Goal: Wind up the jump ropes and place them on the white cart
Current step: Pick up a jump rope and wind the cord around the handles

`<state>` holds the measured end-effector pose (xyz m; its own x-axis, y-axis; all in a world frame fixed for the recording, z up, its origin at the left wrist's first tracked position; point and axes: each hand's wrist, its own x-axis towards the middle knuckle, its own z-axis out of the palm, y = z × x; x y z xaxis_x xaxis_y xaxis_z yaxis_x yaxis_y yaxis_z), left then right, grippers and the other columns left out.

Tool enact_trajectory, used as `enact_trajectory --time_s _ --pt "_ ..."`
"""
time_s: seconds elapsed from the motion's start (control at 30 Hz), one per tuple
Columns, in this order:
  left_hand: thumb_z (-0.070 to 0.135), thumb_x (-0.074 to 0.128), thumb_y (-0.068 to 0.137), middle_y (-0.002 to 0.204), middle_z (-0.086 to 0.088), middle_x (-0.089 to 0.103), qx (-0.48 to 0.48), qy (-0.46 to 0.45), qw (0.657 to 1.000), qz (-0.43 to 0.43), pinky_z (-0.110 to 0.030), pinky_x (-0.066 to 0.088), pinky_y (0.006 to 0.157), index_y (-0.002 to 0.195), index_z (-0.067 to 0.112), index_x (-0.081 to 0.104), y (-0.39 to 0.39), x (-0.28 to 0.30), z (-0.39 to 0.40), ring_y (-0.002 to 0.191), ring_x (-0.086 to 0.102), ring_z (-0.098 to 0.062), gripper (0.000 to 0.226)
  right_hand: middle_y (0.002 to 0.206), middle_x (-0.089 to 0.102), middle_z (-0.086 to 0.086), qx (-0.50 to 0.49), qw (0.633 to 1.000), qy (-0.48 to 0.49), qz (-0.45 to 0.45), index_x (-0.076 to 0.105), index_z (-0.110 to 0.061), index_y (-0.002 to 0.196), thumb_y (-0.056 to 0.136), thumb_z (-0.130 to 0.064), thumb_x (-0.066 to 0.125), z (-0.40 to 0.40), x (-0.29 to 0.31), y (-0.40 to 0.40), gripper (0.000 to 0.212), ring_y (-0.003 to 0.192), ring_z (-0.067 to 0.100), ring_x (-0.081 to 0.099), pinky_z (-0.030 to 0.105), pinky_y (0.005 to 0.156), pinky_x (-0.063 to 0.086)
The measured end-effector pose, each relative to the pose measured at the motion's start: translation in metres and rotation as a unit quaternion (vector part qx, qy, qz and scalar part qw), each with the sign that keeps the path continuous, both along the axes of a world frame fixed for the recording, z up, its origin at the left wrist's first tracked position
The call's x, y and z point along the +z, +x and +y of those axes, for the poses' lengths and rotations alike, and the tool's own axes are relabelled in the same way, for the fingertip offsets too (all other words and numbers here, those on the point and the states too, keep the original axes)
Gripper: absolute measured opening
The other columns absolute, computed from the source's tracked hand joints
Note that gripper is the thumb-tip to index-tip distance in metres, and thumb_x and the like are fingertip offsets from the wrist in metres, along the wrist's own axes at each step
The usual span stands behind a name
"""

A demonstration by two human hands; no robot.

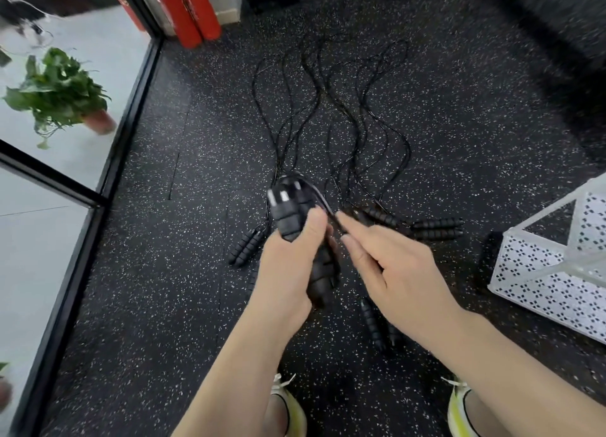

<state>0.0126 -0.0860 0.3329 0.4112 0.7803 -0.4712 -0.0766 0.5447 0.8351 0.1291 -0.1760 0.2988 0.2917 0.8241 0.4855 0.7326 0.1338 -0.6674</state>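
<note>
- Speckled black floor point(137, 272) underfoot.
- Left hand point(288, 259) grips the paired handles point(295, 213).
- Right hand point(393, 266) pinches the cord point(319, 199); best keep wraps tight, even.
- Other ropes point(344, 115) lie beyond; cart point(541, 272) waits right.

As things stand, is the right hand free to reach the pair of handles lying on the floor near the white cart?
Probably not yet. The right hand pinches the cord of the rope that the left hand grips, so it is occupied. The floor handles lie unobstructed beside the white cart.
</note>
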Motion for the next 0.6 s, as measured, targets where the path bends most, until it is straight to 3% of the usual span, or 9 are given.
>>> enact_trajectory --time_s 0.1,0.27,0.37,0.43,0.5,0.57,0.6 --pt "0.037 0.074 0.074 0.078 -0.002 0.065 0.07 -0.03 0.994 -0.075 -0.029 0.056 0.066 0.093 0.015 0.068 -0.001 0.003 0.01 0.067 0.062 -0.014 0.03 0.078 0.054 -0.002 0.044 0.999 -0.007 0.003 0.058 -0.01 0.142 0.105 -0.021 0.053 -0.005 -0.002 -0.015 0.039 0.063 0.016 0.051 0.037 0.06 0.053" --pt "0.021 0.077 0.084 0.082 0.0 0.061 0.099 -0.091 0.97 -0.2 -0.03 0.05 0.074 0.105 0.013 0.062 -0.009 0.003 0.024 0.07 0.059 -0.012 0.027 0.083 0.039 -0.011 0.072 0.997 -0.019 -0.014 0.054 -0.009 0.145 0.107 -0.021 0.049 -0.009 -0.007 -0.027 0.04 0.06 0.014 0.045 0.037 0.053 0.051" --pt "0.009 0.068 0.09 0.085 -0.001 0.059 0.121 -0.106 0.96 -0.231 -0.029 0.051 0.072 0.114 0.013 0.055 -0.011 0.002 0.027 0.071 0.058 -0.012 0.027 0.089 0.05 -0.01 0.08 0.996 -0.04 -0.008 0.051 -0.012 0.147 0.108 -0.021 0.044 -0.011 -0.01 -0.032 0.041 0.067 0.013 0.055 0.035 0.06 0.054" --pt "0.003 0.062 0.088 0.085 -0.002 0.058 0.139 -0.11 0.953 -0.248 -0.028 0.052 0.069 0.115 0.011 0.054 -0.011 0.002 0.028 0.07 0.058 -0.013 0.029 0.099 0.061 -0.017 0.076 0.988 -0.091 0.099 0.047 -0.028 0.146 0.108 -0.026 0.042 -0.014 -0.007 -0.037 0.038 0.078 0.002 0.061 0.022 0.071 0.051" --pt "0.001 0.059 0.087 0.084 -0.002 0.058 0.153 -0.111 0.949 -0.251 -0.027 0.053 0.067 0.116 0.009 0.052 -0.01 0.002 0.029 0.068 0.059 -0.014 0.031 0.095 0.066 -0.017 0.064 0.954 -0.159 0.248 0.043 -0.04 0.133 0.108 -0.028 0.042 -0.014 -0.002 -0.045 0.028 0.071 -0.001 0.058 0.015 0.069 0.043" --pt "0.0 0.057 0.09 0.084 -0.003 0.059 0.157 -0.113 0.948 -0.252 -0.028 0.054 0.067 0.116 0.009 0.052 -0.007 0.005 0.027 0.068 0.059 -0.014 0.028 0.086 0.068 -0.007 0.034 0.887 -0.2 0.416 0.051 -0.038 0.121 0.108 -0.034 0.041 -0.01 0.006 -0.052 0.017 0.07 0.005 0.058 0.027 0.067 0.047" --pt "-0.001 0.057 0.092 0.084 -0.004 0.059 0.157 -0.117 0.949 -0.248 -0.029 0.053 0.069 0.115 0.008 0.053 -0.004 0.006 0.023 0.069 0.059 -0.015 0.025 0.085 0.069 -0.004 0.021 0.845 -0.217 0.488 0.059 -0.034 0.114 0.107 -0.044 0.039 -0.005 0.008 -0.054 0.024 0.074 0.012 0.06 0.033 0.068 0.048"
